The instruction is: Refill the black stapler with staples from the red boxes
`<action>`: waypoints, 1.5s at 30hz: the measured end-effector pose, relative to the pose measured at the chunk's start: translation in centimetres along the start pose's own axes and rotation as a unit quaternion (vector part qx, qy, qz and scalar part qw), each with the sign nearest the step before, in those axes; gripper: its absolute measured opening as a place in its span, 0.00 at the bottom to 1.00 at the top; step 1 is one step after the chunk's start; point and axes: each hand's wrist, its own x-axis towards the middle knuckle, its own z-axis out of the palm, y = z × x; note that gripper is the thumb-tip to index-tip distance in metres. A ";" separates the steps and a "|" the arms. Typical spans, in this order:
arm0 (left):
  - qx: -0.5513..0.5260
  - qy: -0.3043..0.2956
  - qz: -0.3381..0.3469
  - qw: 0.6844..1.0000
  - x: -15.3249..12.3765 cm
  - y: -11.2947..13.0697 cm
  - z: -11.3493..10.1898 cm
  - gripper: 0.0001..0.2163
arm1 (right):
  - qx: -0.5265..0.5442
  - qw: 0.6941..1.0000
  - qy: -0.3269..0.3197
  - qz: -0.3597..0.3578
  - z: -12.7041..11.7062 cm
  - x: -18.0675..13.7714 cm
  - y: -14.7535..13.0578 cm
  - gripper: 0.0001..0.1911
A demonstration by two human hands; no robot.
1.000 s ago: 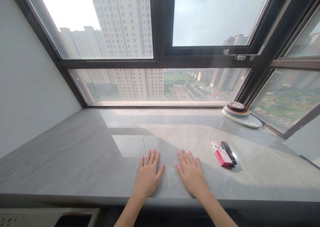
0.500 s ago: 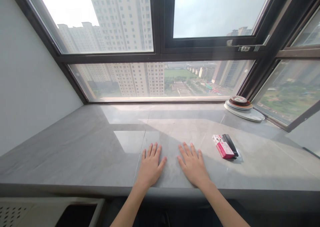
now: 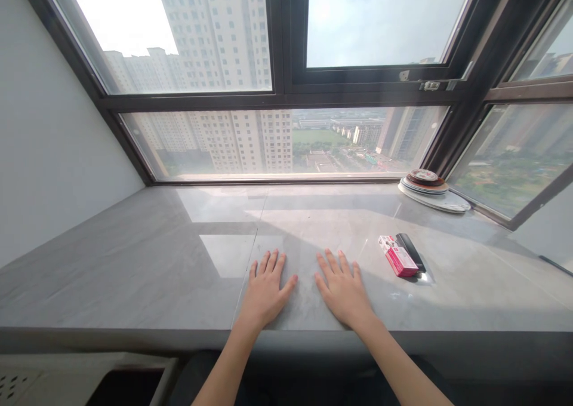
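Note:
My left hand (image 3: 265, 289) lies flat on the grey stone-look sill (image 3: 129, 263), palm down with its fingers spread. To the right, my right hand (image 3: 342, 289) rests the same way, thumb toward the left one, holding nothing. A strip of bare sill separates the two hands. Nearest to the right hand is a small pink-and-white box (image 3: 398, 258). Against the box's right side lies a long black object (image 3: 410, 251) that looks like a stapler.
At the back right corner sits a stack of plates and round lids (image 3: 432, 196). A dark-framed window (image 3: 286, 100) rises behind the sill. Below the front edge at lower left stands a pale cabinet-like unit (image 3: 49, 379). A thin dark item (image 3: 555, 264) lies at far right.
The camera view has shifted slightly, so the box, black object and plates appear a little higher and further left. Both hands stay flat on the sill.

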 end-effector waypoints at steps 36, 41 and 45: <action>0.016 0.000 0.030 0.999 -1.0 1.4 0.2 0.35 | -0.020 1.000 -0.013 -0.005 -0.6 -0.6 -0.5 0.32; 0.009 0.006 0.029 1.000 -1.2 1.3 0.3 0.34 | -0.022 1.000 -0.006 -0.005 -0.5 -0.8 -0.7 0.32; 0.001 0.013 0.034 0.999 -1.1 1.2 0.4 0.34 | -0.013 1.000 0.001 -0.001 -0.3 -0.8 -0.7 0.32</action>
